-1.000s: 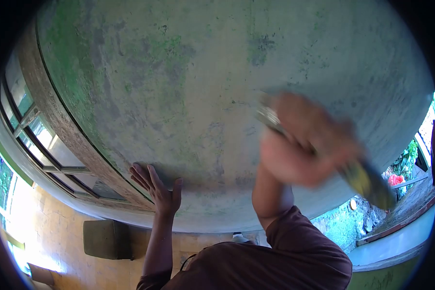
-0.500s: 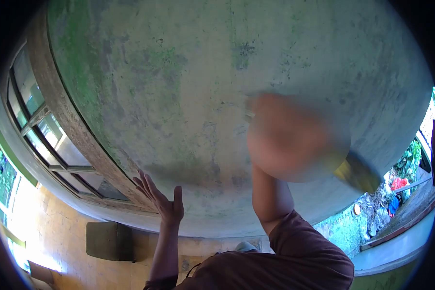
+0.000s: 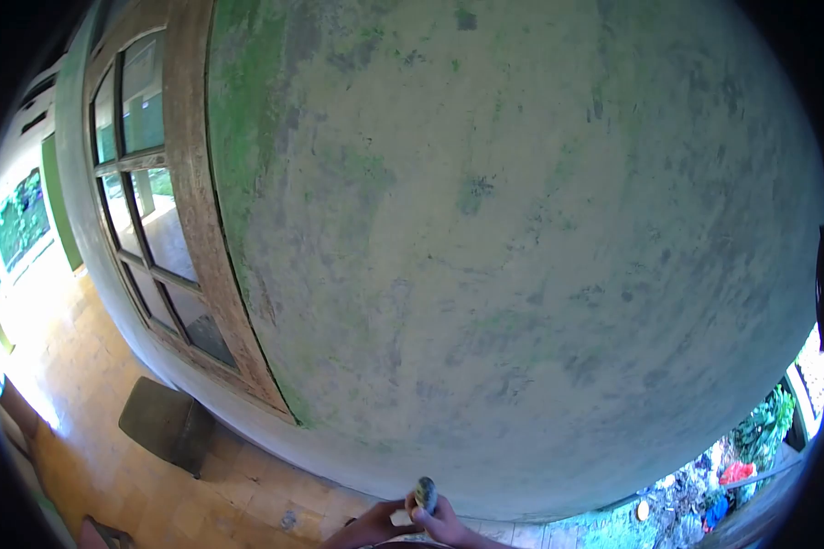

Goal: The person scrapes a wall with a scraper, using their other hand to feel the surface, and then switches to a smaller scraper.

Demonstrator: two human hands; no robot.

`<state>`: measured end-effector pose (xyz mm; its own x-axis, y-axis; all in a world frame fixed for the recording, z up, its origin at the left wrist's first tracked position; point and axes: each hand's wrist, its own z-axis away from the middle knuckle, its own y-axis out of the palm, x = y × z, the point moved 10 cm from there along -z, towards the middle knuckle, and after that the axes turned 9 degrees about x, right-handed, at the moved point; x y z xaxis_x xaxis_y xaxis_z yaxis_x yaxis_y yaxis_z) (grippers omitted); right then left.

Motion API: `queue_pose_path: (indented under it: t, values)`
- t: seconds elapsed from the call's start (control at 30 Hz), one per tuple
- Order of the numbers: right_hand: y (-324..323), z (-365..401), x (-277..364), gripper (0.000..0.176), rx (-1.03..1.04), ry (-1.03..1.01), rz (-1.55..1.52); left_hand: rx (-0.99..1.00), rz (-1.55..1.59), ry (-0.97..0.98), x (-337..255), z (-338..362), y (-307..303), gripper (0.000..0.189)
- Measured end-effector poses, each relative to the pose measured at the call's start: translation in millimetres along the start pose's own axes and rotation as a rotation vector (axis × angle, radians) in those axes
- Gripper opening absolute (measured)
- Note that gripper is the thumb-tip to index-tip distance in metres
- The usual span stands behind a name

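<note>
Low at the bottom edge, my two hands are together in front of my body. My right hand (image 3: 442,523) is closed around a hand tool (image 3: 426,494), whose rounded, dark yellowish handle end points up. Beside it, my left hand (image 3: 381,523) has its fingers bent in against the same tool, and a pale patch shows between the hands. The tool's working end is hidden. Beyond the hands rises a wall (image 3: 449,302) with worn green and grey patches; neither hand is on it.
A wooden-framed window (image 3: 189,183) with several panes is set in the wall at left. Below it, a dark olive box-like stool (image 3: 160,421) stands on the orange tiled floor (image 3: 247,485). Plants (image 3: 767,425) and a red item (image 3: 737,473) are outside at lower right.
My right hand has come down off the wall with the tool. My left hand, spread near the window frame before, has joined it. The view has shifted, showing more of the window.
</note>
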<state>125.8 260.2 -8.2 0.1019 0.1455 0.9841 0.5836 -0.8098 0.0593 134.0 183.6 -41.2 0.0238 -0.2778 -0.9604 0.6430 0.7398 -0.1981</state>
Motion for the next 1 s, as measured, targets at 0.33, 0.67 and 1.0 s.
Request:
queue_pose_path:
  t: [0.33,0.67,1.0]
  values:
    - [-48.9,60.9,62.6,0.033,-0.134,-0.149,-0.116,0.054,0.066,0.255,-26.5,-26.0,87.3,0.026]
    - [-97.1,33.4,262.3,0.026,0.009,-0.592,-0.096,-0.077,0.148,0.478,-51.4,-18.0,70.5,0.03]
    - [-46.0,-40.9,507.3,0.031,0.075,-1.048,0.387,-0.314,0.325,0.482,-29.0,22.9,8.7,0.038]
